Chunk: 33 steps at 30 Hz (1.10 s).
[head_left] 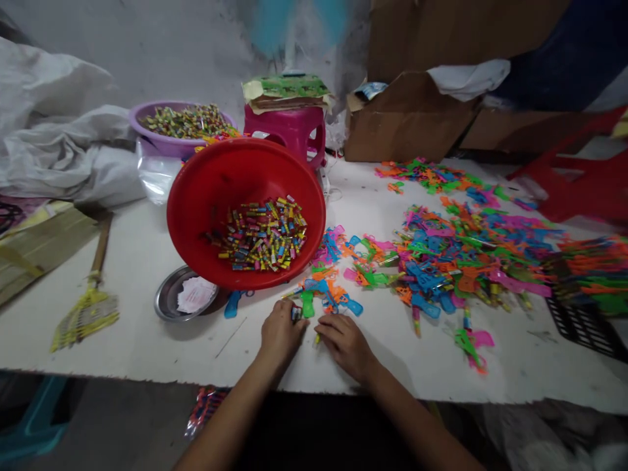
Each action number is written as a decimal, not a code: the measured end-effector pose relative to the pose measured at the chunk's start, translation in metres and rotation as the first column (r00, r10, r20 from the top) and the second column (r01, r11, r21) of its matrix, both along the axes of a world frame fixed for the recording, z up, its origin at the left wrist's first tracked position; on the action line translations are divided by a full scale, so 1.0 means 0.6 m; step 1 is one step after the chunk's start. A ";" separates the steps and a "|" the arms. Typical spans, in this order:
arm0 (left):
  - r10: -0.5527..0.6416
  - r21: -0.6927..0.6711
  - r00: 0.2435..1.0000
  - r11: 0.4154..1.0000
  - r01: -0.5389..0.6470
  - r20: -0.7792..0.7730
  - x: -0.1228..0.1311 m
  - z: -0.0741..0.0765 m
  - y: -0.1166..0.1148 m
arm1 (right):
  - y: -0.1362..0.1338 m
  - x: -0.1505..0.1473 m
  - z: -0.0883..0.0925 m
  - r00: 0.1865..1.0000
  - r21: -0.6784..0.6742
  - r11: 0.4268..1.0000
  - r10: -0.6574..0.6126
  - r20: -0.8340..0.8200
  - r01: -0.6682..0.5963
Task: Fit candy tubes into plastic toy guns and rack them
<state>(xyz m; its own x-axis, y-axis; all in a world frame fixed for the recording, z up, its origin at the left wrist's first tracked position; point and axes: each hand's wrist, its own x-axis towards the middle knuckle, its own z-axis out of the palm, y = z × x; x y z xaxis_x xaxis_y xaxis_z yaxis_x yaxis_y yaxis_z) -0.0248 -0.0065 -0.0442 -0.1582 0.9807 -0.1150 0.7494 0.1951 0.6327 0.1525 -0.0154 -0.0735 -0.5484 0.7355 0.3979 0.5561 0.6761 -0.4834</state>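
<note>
At the front middle of the table, my left hand [282, 329] is closed round a small wrapped tube [296, 313]; part of it is hidden by the fingers. A green toy gun [307, 305] lies right beside its fingertips. My right hand [347, 343] is curled with its fingertips on a small yellow piece [317, 339], mostly covered, so its kind is unclear. Just beyond both hands lie blue and orange toy guns [316, 286]. A red basin [191, 216] tilts toward me behind my left hand, with many small wrapped tubes [267, 235] in it.
A heap of coloured toy guns [441, 255] spreads over the right, near a black crate [583, 327]. At left are a metal bowl [161, 304] with paper slips and a yellow fly swatter [88, 311]. Behind stand a purple basin [171, 142], a pink stool [284, 124] and a cardboard box [402, 124].
</note>
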 end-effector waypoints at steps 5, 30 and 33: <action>-0.028 -0.076 0.990 0.996 0.039 0.137 0.011 -0.005 -0.005 | -0.006 0.037 0.005 0.991 -0.039 0.993 -0.110 -0.070 0.107; 0.571 -0.587 0.139 0.795 0.152 0.809 0.034 0.004 -0.057 | 0.058 0.049 0.046 0.858 -0.411 0.792 -0.512 -0.045 0.451; 0.475 -0.530 0.312 0.839 0.120 0.823 0.039 0.011 -0.049 | 0.083 0.076 0.033 0.874 -0.268 0.837 -0.420 0.246 0.478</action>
